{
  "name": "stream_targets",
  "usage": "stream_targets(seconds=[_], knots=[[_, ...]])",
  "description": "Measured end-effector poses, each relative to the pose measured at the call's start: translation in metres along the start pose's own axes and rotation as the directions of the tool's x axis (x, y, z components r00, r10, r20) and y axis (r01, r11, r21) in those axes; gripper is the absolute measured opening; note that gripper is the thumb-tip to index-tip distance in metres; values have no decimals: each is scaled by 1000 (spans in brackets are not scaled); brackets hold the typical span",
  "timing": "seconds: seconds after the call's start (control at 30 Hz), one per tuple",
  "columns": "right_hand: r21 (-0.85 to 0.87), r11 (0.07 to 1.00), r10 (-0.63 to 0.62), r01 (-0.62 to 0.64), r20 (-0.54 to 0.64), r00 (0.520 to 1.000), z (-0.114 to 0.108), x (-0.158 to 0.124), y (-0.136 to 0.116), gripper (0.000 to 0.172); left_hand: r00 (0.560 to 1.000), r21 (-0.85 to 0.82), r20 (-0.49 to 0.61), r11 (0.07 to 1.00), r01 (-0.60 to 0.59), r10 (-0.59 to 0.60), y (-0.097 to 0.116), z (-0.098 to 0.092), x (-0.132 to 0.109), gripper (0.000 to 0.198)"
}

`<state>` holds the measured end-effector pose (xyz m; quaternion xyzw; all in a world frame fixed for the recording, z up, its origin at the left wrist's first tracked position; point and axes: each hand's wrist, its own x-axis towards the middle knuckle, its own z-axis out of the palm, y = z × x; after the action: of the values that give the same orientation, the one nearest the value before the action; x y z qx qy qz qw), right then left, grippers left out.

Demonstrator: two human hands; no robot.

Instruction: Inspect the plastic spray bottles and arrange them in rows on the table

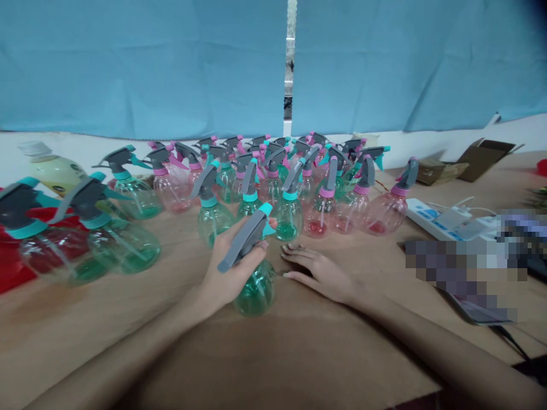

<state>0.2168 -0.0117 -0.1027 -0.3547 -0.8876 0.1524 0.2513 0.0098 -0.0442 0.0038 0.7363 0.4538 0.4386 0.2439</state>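
Note:
My left hand [226, 267] is wrapped round the neck of a green spray bottle [255, 293] with a grey and teal trigger head. The bottle's neck is hidden by the fingers; some green liquid shows in its round body. Just to the right, my right hand [318, 270] rests palm down on the brown tabletop, its fingers stretched out and holding nothing. Close beyond the hands stand another green spray bottle [289, 219] and a pink spray bottle [318, 219], both with liquid at the bottom.
Several more green and pink spray bottles crowd the back. Two green ones, including a near one [123, 245], stand left by a red bag [12, 262]. At right lie a white power strip [431, 219], a partly blurred dark device [461, 290] and a cardboard box [485, 159].

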Motion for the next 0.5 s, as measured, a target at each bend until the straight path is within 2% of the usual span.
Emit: stream_targets(seconds=[0.5], knots=[[-9,1000,11,-11,10,1000,0,0,0,51,998,-59,15,997,56,-55,-2,1,0,5]])
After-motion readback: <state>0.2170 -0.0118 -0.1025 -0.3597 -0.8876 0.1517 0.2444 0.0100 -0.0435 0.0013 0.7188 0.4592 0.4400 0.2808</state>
